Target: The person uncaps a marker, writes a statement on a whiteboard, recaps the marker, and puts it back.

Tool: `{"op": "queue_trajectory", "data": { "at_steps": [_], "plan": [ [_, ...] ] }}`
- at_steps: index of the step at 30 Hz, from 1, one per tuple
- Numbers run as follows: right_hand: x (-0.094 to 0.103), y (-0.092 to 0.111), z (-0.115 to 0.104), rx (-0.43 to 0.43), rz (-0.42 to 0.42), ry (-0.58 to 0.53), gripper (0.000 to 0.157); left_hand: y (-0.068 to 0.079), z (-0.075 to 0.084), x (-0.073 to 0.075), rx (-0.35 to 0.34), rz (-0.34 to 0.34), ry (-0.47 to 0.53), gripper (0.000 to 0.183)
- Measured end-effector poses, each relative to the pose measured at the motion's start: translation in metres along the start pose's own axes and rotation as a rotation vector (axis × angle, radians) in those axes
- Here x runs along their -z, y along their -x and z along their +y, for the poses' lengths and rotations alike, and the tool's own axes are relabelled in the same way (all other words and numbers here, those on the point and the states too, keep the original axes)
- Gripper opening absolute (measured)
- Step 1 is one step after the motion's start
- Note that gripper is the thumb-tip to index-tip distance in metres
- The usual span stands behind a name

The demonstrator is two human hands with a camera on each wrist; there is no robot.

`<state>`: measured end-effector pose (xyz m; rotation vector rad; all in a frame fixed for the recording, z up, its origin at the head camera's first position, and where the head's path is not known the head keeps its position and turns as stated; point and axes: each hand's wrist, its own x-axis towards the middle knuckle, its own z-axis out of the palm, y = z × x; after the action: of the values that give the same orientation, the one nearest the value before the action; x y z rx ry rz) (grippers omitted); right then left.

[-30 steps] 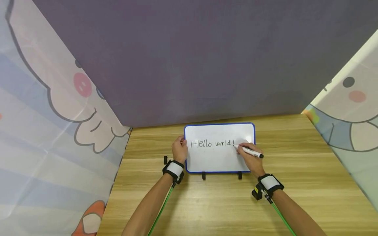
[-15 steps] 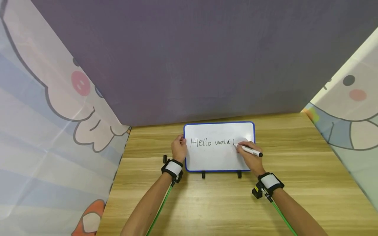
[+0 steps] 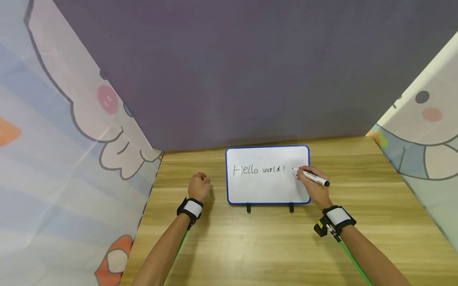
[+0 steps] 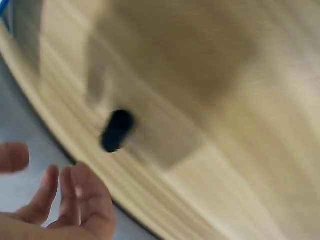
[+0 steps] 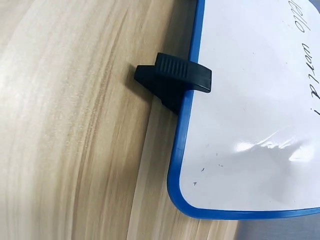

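Observation:
A small whiteboard (image 3: 268,188) with a blue frame carries the handwritten words "Hello world!" in black. My right hand (image 3: 318,190) grips a white marker (image 3: 312,176) with a black end, its tip just off the board's surface, right of the writing. Left of the board, my left hand (image 3: 199,186) hovers over the table with loosely bent fingers and holds nothing. In the left wrist view, a black marker cap (image 4: 117,131) is on the table beyond the fingers (image 4: 92,197); the left hand hides it in the head view. The right wrist view does not show the right hand.
Two black feet hold the board's lower edge; one black foot (image 5: 172,80) shows closely in the right wrist view. A wooden table (image 3: 250,246) lies beneath. A grey panel (image 3: 232,79) rises behind, with printed cartoon sheets (image 3: 53,190) at both sides.
My left hand has let go of the board's left edge and moved left and down, covering the cap. My right hand has drawn the marker right, away from the exclamation mark.

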<state>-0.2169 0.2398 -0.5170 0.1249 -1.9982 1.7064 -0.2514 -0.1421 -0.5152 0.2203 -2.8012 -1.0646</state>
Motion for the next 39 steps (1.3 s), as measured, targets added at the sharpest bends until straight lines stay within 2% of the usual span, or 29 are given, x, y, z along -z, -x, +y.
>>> {"op": "queue_trajectory", "data": {
  "at_steps": [2, 4, 9, 11, 16, 18, 20, 23, 26, 29, 32, 35, 39],
  "plan": [
    [-0.002, 0.000, -0.013, -0.020, 0.017, 0.113, 0.017, 0.001, -0.007, 0.000, 0.020, -0.038, -0.047, 0.027],
    [-0.002, -0.001, -0.014, -0.017, 0.022, 0.140, 0.015, 0.003, -0.013, -0.001, 0.035, -0.057, -0.079, 0.030],
    [-0.003, 0.001, -0.010, 0.012, 0.040, 0.112, 0.016, 0.004, -0.022, -0.005, 0.067, -0.073, -0.167, 0.033],
    [-0.002, 0.002, 0.008, 0.055, 0.021, 0.007, 0.017, 0.004, -0.025, -0.007, 0.081, -0.076, -0.198, 0.032],
    [-0.005, 0.005, 0.011, 0.072, 0.022, 0.040, 0.015, 0.006, -0.037, -0.011, 0.083, -0.061, -0.243, 0.028],
    [-0.007, 0.005, -0.006, 0.043, 0.037, 0.150, 0.013, 0.007, -0.042, -0.013, 0.066, -0.038, -0.255, 0.024],
    [-0.008, 0.005, -0.007, 0.035, 0.026, 0.165, 0.013, 0.007, -0.046, -0.014, 0.046, -0.012, -0.260, 0.021],
    [-0.008, 0.005, -0.009, 0.010, 0.009, 0.176, 0.013, 0.007, -0.048, -0.014, -0.010, 0.034, -0.237, 0.019],
    [-0.008, 0.005, -0.013, -0.048, -0.012, 0.187, 0.015, 0.008, -0.041, -0.012, -0.103, 0.108, -0.180, 0.021],
    [-0.010, 0.006, -0.025, -0.124, -0.056, 0.197, 0.020, 0.009, -0.027, -0.009, -0.247, 0.211, -0.106, 0.022],
    [-0.015, 0.006, -0.040, -0.175, -0.136, 0.164, 0.025, 0.013, -0.004, -0.007, -0.411, 0.275, -0.034, 0.021],
    [-0.024, 0.003, -0.051, -0.164, -0.258, 0.064, 0.028, 0.017, 0.021, -0.008, -0.533, 0.277, 0.022, 0.021],
    [-0.042, -0.003, -0.057, -0.135, -0.451, -0.082, 0.029, 0.025, 0.051, -0.011, -0.594, 0.216, 0.066, 0.022]
  ]
}}
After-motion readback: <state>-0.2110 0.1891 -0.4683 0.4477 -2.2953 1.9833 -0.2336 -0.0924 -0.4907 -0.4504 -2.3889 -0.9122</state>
